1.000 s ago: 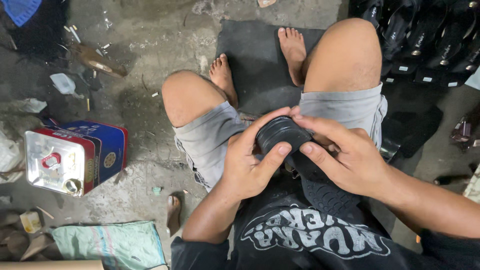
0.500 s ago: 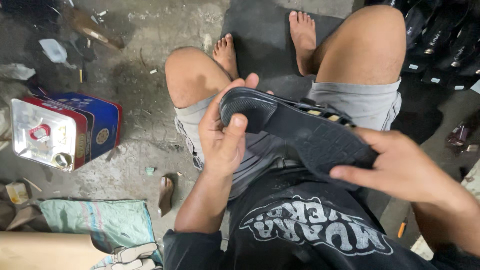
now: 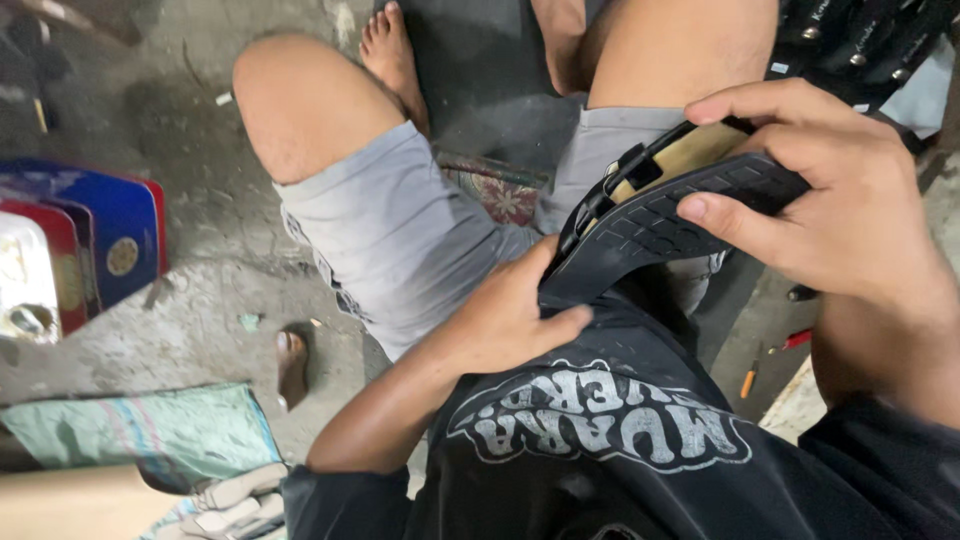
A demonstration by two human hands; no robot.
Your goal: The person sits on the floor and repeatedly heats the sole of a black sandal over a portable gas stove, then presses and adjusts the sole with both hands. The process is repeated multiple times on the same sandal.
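A black sandal (image 3: 660,225) with a ridged rubber sole and a tan footbed is held sole-up over my lap. My right hand (image 3: 830,200) grips its far end, thumb on the sole and fingers curled over the edge. My left hand (image 3: 510,315) holds the near end from below, thumb pressed against the sole's tip. A black strap shows along the sandal's upper edge. I am seated with bare knees in grey shorts (image 3: 400,235) and a black printed shirt.
A blue and red metal tin (image 3: 75,250) stands on the concrete floor at the left. A green cloth (image 3: 150,435) and pale sole pieces (image 3: 235,495) lie bottom left. Several black sandals (image 3: 860,40) are stacked top right. A dark mat (image 3: 480,90) lies under my feet.
The sandal has swung to the right and turned sole-up. My right hand rose to grip its far end; my left hand dropped from the heel to the near tip.
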